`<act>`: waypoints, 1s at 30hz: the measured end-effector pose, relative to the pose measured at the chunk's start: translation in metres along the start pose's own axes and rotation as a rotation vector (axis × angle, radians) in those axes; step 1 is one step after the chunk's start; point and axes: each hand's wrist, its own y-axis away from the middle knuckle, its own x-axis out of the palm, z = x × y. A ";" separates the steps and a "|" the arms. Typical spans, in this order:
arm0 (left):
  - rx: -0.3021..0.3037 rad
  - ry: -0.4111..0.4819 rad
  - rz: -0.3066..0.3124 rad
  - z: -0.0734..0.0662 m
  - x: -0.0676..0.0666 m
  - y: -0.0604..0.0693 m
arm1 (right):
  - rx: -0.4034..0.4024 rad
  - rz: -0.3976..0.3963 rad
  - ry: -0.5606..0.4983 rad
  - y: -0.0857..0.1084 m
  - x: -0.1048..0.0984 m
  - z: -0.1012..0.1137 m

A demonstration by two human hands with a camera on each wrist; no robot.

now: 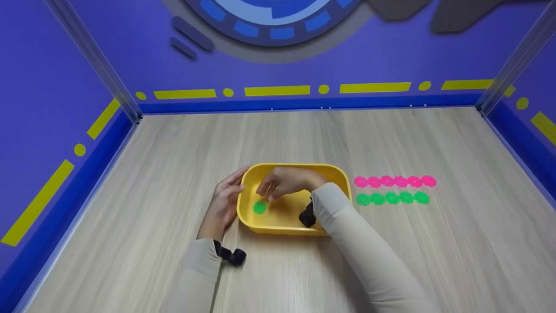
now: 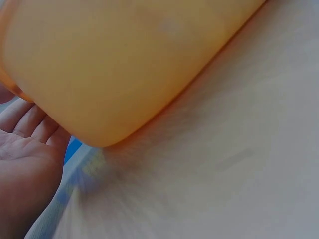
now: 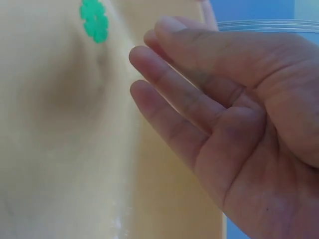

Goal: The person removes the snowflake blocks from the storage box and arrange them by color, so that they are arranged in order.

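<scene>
A yellow plastic bin (image 1: 278, 229) stands on the table. My left hand (image 1: 221, 206) touches its left side, thumb at the rim and fingers fairly straight along the outer wall; in the left wrist view the palm (image 2: 30, 159) faces the bin's side. Inside the bin, my right hand (image 1: 289, 181) hovers with relaxed fingers and nothing visible between them. Just beyond its fingertips (image 3: 142, 92) lies one green notched, flower-shaped plastic disc (image 1: 259, 207) on the bin floor. To the bin's right are a row of pink discs (image 1: 394, 181) and a row of green discs (image 1: 392, 198).
The wood-grain table (image 1: 182, 148) is bounded by blue panels (image 1: 278, 71) with yellow markings at the back and sides. The bin's right rim is close to the left ends of both disc rows. My right forearm (image 1: 369, 252) crosses the bin's front right corner.
</scene>
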 end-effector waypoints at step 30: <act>0.001 0.024 -0.003 0.000 -0.002 0.000 | 0.071 0.030 0.113 -0.030 0.024 0.003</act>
